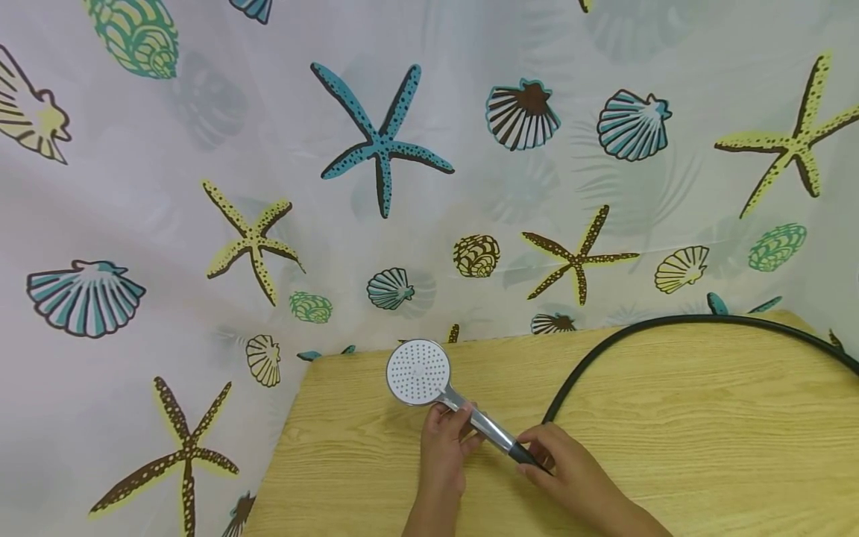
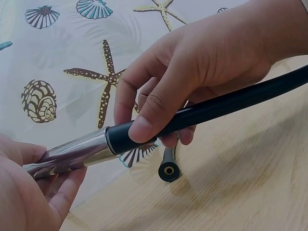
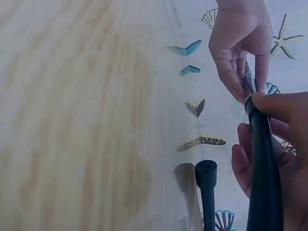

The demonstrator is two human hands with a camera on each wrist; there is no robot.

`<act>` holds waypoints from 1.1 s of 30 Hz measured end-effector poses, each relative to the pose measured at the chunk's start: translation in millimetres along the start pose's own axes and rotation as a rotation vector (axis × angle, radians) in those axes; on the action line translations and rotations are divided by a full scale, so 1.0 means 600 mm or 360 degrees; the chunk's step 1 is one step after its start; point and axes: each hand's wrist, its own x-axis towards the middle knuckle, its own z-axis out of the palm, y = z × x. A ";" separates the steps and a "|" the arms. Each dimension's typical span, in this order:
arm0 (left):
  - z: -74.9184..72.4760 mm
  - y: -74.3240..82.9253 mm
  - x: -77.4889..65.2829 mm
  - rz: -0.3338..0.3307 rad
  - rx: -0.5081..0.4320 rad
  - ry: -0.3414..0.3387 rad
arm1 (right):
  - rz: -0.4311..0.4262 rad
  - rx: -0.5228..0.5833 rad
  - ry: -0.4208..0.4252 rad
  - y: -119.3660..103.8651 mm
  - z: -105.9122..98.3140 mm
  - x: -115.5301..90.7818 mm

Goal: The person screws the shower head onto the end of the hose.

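A person's two bare hands hold a handheld shower head with a round white face dotted with small nozzles (image 1: pixel 418 371) and a shiny chrome handle (image 1: pixel 495 432). It is held over a light bench with yellowish wood grain (image 1: pixel 725 418), tilted so that the face is at the upper left and the handle slopes down to the right. The left hand (image 1: pixel 444 451) pinches the handle below the face, between thumb and fingers. The right hand (image 1: pixel 570 466) pinches the end of a smooth black hose (image 2: pixel 221 108), thumb on one side and fingers on the other. That end meets the base of the handle with no visible gap; whether it is fastened cannot be told. Just beyond the right hand lies another black tube end with a brass-coloured centre (image 2: pixel 169 171), touching neither the handle nor the fingers. A black length of tube (image 1: pixel 705 319) curves across the right side of the bench. Behind hangs a white cloth printed with starfish and seashells (image 1: pixel 456 186).
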 end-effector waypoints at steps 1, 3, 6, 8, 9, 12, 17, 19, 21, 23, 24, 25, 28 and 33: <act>0.000 0.000 0.000 0.0000 -0.0003 0.0000 | -0.0004 0.0000 0.0000 0.000 0.000 0.000; 0.000 -0.001 0.000 -0.0001 -0.0007 0.0002 | -0.0006 0.0007 -0.0004 -0.001 0.000 -0.001; 0.000 -0.001 -0.001 0.0003 -0.0010 0.0008 | 0.0003 0.0025 -0.0012 -0.001 0.001 -0.002; 0.000 -0.001 -0.001 0.0008 -0.0005 0.0008 | 0.0015 0.0035 -0.0018 -0.001 0.001 -0.002; 0.000 -0.001 -0.001 0.0009 -0.0006 0.0008 | 0.0020 0.0038 -0.0020 -0.001 0.001 -0.002; -0.001 0.000 -0.002 0.0011 -0.0001 0.0004 | 0.0034 0.0040 -0.0024 0.000 0.001 -0.002; -0.002 0.002 -0.004 0.0001 0.0000 0.0002 | 0.0036 0.0035 -0.0022 0.000 0.003 -0.004; -0.002 0.002 -0.004 -0.0001 -0.0002 0.0000 | 0.0036 0.0030 -0.0024 0.001 0.004 -0.005; -0.003 0.001 -0.003 0.0001 -0.0007 -0.0003 | 0.0038 0.0030 -0.0027 0.002 0.005 -0.005; -0.003 0.001 -0.003 0.0001 -0.0014 -0.0005 | 0.0051 0.0036 -0.0033 0.003 0.006 -0.006; -0.003 0.001 -0.003 0.0001 -0.0014 -0.0007 | 0.0058 0.0036 -0.0037 0.003 0.007 -0.006; -0.003 0.001 -0.003 0.0001 -0.0015 -0.0009 | 0.0065 0.0038 -0.0039 0.004 0.007 -0.006; -0.004 0.001 -0.002 0.0002 -0.0018 -0.0013 | 0.0076 0.0044 -0.0044 0.004 0.008 -0.007; -0.006 -0.001 -0.001 0.0006 -0.0018 -0.0023 | 0.0074 0.0060 -0.0040 0.005 0.010 -0.008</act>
